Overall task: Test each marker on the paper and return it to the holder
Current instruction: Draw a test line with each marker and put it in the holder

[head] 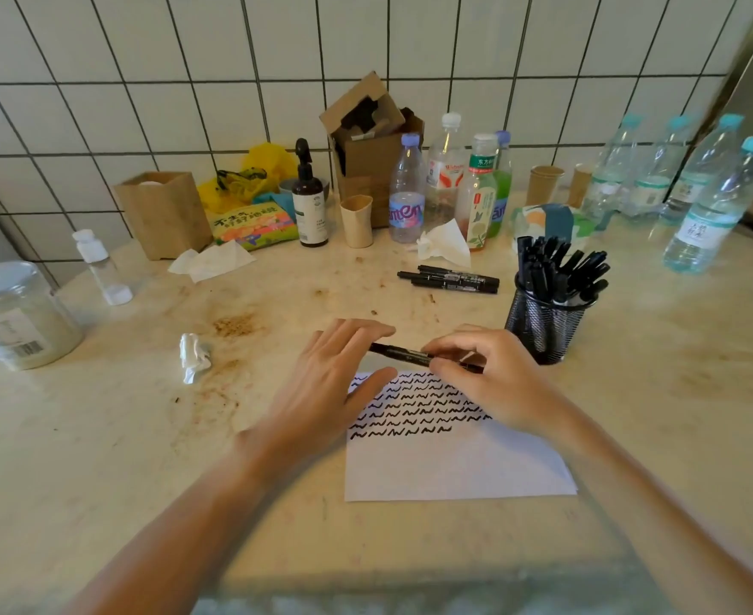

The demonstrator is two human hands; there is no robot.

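Above the paper's (450,459) twelve o'clock edge, the right hand (490,375) grips a black marker (403,352); the left hand (334,370), fingers straight, should steady its nine o'clock cap end squarely.

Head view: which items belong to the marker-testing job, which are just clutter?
Job:
- black marker, held by right hand, left hand at its tip
- paper with squiggles
- mesh holder of markers
- three loose markers

Clutter:
- water bottles
- crumpled tissue
- cardboard box
- pump bottle
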